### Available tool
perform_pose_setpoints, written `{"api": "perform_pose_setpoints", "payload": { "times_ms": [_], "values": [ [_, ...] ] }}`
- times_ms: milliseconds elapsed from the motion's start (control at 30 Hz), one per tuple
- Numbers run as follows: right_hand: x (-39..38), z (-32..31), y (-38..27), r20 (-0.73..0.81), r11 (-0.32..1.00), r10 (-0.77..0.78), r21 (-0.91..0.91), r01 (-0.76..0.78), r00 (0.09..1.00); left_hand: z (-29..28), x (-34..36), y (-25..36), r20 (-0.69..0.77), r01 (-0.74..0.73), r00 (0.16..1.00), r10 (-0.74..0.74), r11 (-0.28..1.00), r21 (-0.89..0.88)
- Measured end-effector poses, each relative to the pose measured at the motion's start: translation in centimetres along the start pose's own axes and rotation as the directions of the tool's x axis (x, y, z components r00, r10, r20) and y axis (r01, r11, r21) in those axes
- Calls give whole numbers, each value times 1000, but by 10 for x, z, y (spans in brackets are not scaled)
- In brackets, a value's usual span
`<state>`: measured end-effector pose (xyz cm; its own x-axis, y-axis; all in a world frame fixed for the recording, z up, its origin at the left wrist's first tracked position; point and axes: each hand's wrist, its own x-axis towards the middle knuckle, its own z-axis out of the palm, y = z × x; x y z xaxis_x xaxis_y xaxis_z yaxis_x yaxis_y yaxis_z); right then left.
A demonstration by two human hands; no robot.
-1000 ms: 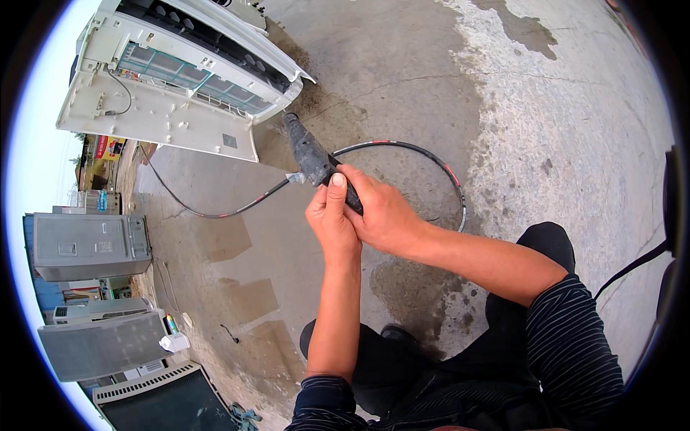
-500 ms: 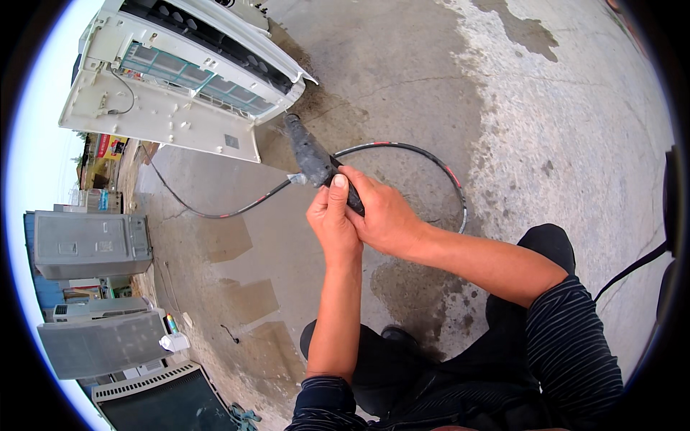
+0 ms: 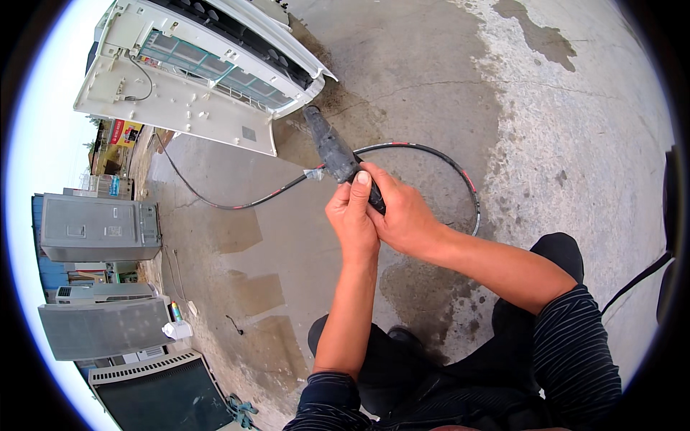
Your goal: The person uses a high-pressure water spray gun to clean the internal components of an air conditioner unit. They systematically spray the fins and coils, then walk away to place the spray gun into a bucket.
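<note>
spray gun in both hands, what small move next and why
Probably swing the spray gun a little left, toward the mesh filter on the air conditioner: the front panel hangs open, exposing the filter, while the nozzle shows nearer the unit's right end. The left hand and right hand both grip the gun, so a small turn looks manageable.

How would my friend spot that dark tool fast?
Find the big white air conditioner, upper left. Below its right end, the left hand and right hand grip the dark tool. Unlike the thin, curving hose, it's short, thick and gray-black.
</note>
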<state>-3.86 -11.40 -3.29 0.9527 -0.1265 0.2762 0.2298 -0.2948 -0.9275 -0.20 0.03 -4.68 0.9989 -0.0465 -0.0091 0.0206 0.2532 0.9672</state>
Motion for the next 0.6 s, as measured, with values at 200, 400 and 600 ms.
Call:
{"api": "perform_pose_setpoints", "payload": {
  "times_ms": [200, 400, 600],
  "values": [
    [0, -2, -1, 8, 1000, 5, 15, -5, 1000, 2, -2, 3, 4, -9, 1000, 9, 1000, 9],
    [2, -2, -2, 1, 1000, -8, 9, 8, 1000, 7, -2, 8, -18, 2, 1000, -2, 1000, -10],
    [2, -4, -7, -51, 997, -70, 34, 72, 996, 14, -1, 17, 2, -106, 994, 106, 991, 77]
  ]
}}
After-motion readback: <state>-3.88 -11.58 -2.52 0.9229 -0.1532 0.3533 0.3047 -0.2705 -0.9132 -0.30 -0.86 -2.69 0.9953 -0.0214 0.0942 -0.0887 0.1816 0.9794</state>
